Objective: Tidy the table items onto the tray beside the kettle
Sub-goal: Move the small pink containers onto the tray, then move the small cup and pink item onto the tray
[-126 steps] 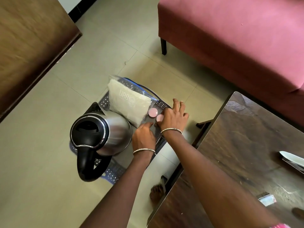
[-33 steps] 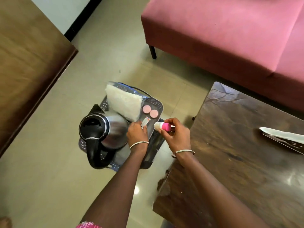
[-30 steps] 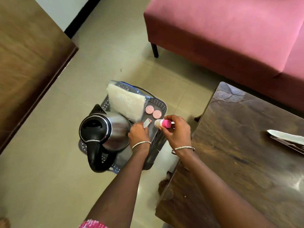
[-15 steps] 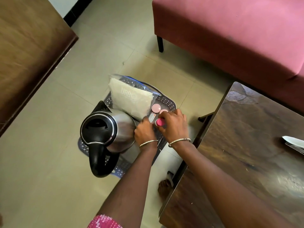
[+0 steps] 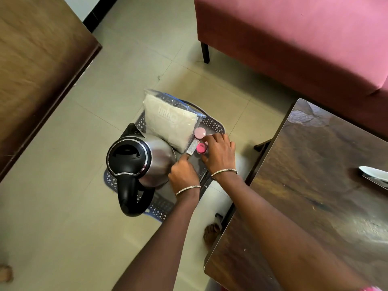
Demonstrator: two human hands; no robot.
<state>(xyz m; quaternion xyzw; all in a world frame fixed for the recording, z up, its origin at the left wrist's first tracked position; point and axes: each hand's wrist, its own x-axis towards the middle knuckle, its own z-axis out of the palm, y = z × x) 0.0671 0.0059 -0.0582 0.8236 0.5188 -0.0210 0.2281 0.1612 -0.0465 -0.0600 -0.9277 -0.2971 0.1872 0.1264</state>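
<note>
Right hand (image 5: pixel 219 156) has its fingers curled round the pink-capped bottle (image 5: pixel 201 148), cap up, over the tray (image 5: pixel 212 123) at 3 o'clock from the kettle (image 5: pixel 140 160). Can't tell if the base is actually down yet, my fingers hide it. Left hand (image 5: pixel 183 173) has a fingertip on the near end of the little packet (image 5: pixel 192 148), which lies just at 9 o'clock of the bottle. Whether my thumb is pinching it underneath, can't tell from up here.

Reply: tight spot. How do you let go without bowling stuff over?

Me: slowly lol. Two pink lids (image 5: pixel 199 132) sit at 12 o'clock of the bottle, the second half under my fingers, and the big bag (image 5: pixel 170 124) sits at 11. My guess is the bottle is narrow enough to tip easy. So the plan is to feel the base flat on the tray, then open the fingers out toward 3 o'clock, away from the packet, and lift straight up, not sideways. The left fingertip pins the packet so it doesn't slide into the kettle.

Reply: anything left on the surface?

Me: a white thing (image 5: pixel 372 172) at the 3 o'clock edge of the surface (image 5: pixel 315 175), partly cut off, so probably not done.
</note>
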